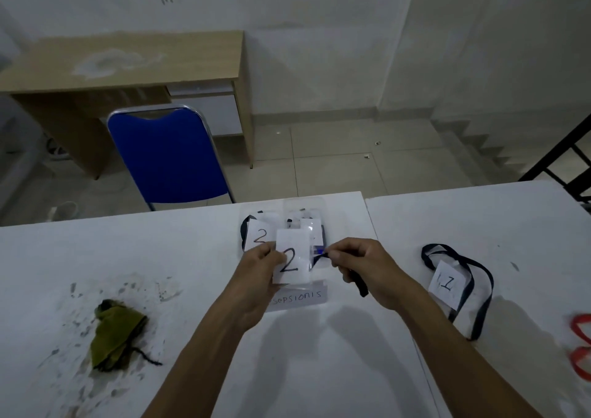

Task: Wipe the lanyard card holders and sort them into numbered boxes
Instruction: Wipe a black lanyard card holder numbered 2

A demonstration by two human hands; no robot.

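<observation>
The left hand (260, 262) pinches the edge of a clear card holder (292, 257) whose paper insert reads "2", holding it above the white worktop (198, 257). The right hand (358, 264) has its grip pinched on the dark lanyard strap (358, 281) at the holder's clip end. Directly behind the holder sits a clear plastic box (303, 212) containing further holders with dark straps; one insert in it also reads "2" (259, 236). A paper label (299, 296) lies beneath the hands. To the right, well apart, a holder marked "1" (446, 284) lies on the worktop inside its looped strap. An olive cloth (115, 333) lies to the left on a stained patch.
</observation>
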